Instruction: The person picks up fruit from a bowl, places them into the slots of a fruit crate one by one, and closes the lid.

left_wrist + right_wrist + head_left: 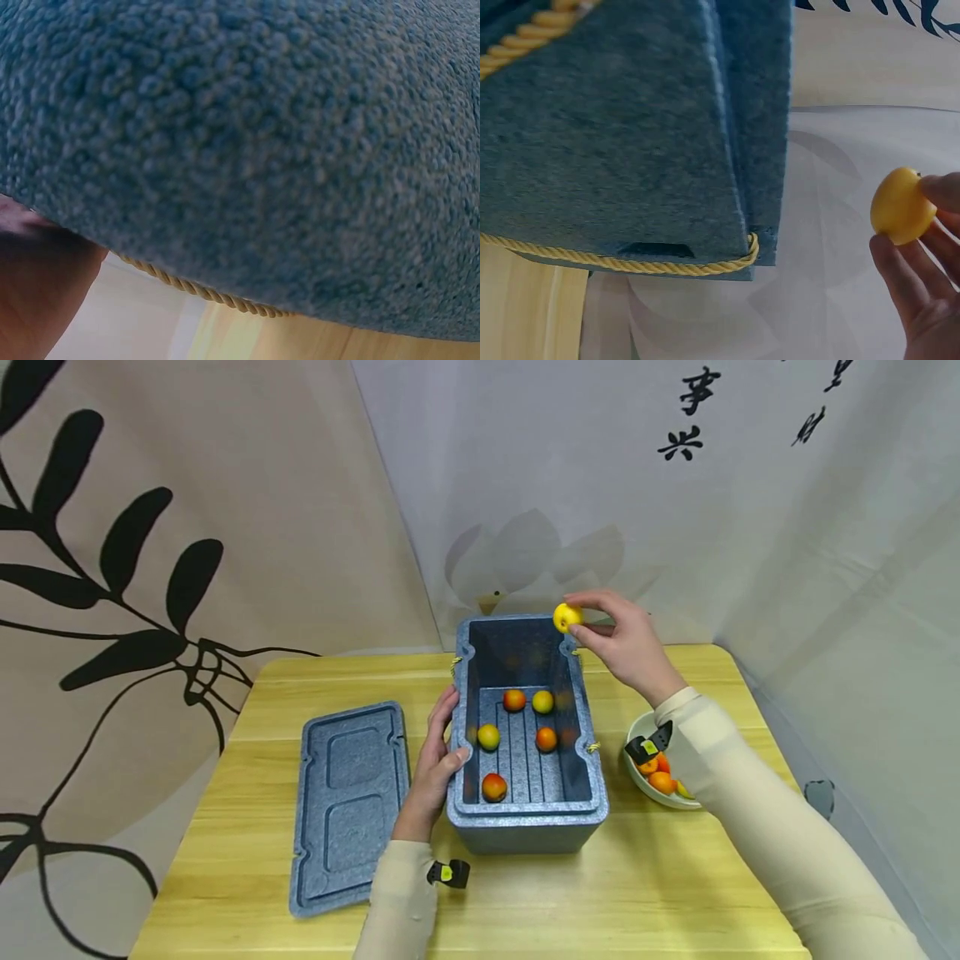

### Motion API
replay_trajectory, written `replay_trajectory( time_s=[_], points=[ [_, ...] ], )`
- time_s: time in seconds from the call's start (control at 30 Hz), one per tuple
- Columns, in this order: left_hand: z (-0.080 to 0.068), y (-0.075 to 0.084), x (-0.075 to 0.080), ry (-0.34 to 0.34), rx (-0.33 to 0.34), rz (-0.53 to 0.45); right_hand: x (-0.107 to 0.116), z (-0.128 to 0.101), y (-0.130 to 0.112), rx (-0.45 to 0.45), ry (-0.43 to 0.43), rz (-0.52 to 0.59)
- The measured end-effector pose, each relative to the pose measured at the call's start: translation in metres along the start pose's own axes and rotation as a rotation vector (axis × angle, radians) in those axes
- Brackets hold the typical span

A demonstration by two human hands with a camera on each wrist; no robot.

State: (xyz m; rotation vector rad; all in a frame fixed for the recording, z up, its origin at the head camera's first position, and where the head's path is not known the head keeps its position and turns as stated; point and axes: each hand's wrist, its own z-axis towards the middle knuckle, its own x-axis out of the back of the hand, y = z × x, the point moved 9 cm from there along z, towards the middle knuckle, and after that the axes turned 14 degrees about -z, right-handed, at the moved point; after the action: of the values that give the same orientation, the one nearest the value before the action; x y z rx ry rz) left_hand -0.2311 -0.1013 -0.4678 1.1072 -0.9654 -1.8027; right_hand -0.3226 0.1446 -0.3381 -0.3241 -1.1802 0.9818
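In the head view, my right hand (pixel 622 643) pinches a small yellow fruit (pixel 566 618) between thumb and fingertips, over the far right corner of a blue-grey foam box (pixel 525 839). The right wrist view shows the yellow fruit (pixel 902 208) smooth and oval, apart from the box's side wall (pixel 615 157). My left hand (pixel 432 768) rests along the box's left wall, thumb on the rim and fingers extended outside. Inside the box lie several small fruits, including a red-orange one (pixel 494 787) and a yellow one (pixel 488 737). The box wall (pixel 247 150) fills most of the left wrist view.
The matching foam lid (pixel 352 802) lies left of the box. On the right stands a pale bowl (pixel 633 777) of orange and yellow fruits, partly hidden by my right forearm. Yellow cord (pixel 630 264) runs along the box. A printed curtain (pixel 315 510) hangs behind the wooden table (pixel 247 827).
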Motion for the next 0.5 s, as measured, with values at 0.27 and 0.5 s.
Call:
replay_trajectory(
  time_s=[0.27, 0.5],
  points=[
    [0.000, -0.002, 0.002, -0.012, 0.001, 0.003, -0.010, 0.015, -0.004, 0.013, -0.042, -0.027],
    [0.000, -0.002, 0.003, 0.000, 0.005, 0.004, -0.018, 0.024, -0.009, 0.036, -0.069, -0.057]
  ],
)
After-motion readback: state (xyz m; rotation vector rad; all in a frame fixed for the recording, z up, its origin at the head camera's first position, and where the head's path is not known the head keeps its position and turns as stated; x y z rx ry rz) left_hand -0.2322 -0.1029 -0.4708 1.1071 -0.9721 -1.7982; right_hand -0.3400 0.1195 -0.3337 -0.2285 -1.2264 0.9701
